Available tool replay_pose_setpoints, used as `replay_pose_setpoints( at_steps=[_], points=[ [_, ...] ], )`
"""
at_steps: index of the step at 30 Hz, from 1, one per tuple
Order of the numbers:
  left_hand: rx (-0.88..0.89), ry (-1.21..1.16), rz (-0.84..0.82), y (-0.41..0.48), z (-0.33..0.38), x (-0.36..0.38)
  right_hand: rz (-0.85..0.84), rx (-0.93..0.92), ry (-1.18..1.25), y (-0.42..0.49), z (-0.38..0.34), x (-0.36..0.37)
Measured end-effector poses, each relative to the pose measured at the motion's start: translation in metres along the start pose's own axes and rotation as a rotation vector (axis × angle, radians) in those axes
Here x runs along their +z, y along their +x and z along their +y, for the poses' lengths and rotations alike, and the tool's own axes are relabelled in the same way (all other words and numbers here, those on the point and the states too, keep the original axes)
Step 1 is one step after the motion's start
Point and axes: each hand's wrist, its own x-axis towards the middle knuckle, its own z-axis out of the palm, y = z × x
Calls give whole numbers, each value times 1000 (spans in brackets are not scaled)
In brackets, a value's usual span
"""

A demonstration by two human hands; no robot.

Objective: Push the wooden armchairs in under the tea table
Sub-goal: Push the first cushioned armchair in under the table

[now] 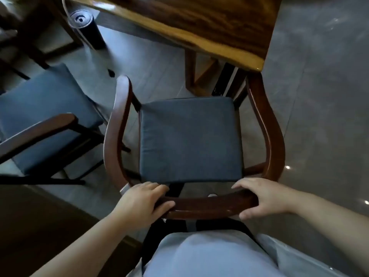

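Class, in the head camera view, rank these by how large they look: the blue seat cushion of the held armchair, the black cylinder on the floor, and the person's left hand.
1. Blue seat cushion, clearly largest.
2. Left hand and black cylinder look similar; the hand is much nearer the camera, so no ranking between them.

Both forearms are bare from the edge of the picture down to the wrists, with no sleeve, watch or band visible on them. The left hand [142, 202] and the right hand [263, 198] wear no gloves and no rings that can be made out. The torso is covered by a light blue-grey garment [209, 254] of smooth cloth, with dark clothing [151, 238] showing below its hem.
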Motion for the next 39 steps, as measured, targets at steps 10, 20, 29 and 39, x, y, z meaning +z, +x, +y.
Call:
replay_pose_setpoints(
  at_steps=[10, 20, 29, 39],
  points=[
    [195, 123, -208, 1, 1, 22, 42, -93, -255, 9, 17, 10],
    [178, 234, -325, 1, -42, -3, 207, -58, -161, 26, -16, 25],
    [148, 329, -352, 5, -113, -50, 325, -9, -84, 74, -71, 35],
    [245, 339, -296, 0, -139, -47, 323, 30, -71, 85, -92, 46]
  ],
)
